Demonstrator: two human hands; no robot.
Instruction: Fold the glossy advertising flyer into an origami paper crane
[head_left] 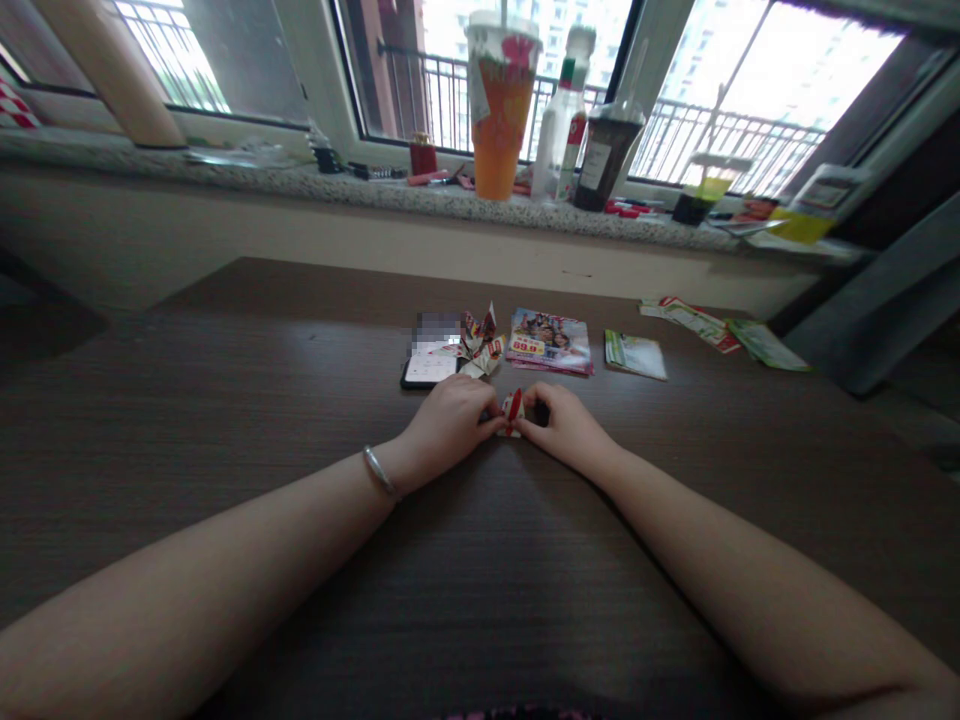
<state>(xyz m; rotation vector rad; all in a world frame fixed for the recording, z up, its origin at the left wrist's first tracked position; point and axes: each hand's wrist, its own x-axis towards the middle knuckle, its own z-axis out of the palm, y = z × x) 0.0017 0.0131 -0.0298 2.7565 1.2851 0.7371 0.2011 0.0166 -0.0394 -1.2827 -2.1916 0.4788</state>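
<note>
Between my fingertips is a small folded piece of red and white paper (512, 410), held low over the dark wooden table (420, 580). My left hand (456, 418), with a silver bangle at the wrist, pinches its left side. From the right, my right hand (564, 425) pinches the other edge between thumb and forefinger. The fingers partly cover the paper, so its full shape is hidden. Just beyond my left hand, a folded printed-paper piece with pointed tips (481, 345) leans against or over a phone (429, 368) with a lit screen.
A stack of printed leaflets (551, 342) and a smaller pile of paper squares (635, 355) lie beyond my right hand. Paper strips (701, 325) rest at the far right. On the granite windowsill (420, 200) stand an orange drink cup (499, 120), bottles and other cups.
</note>
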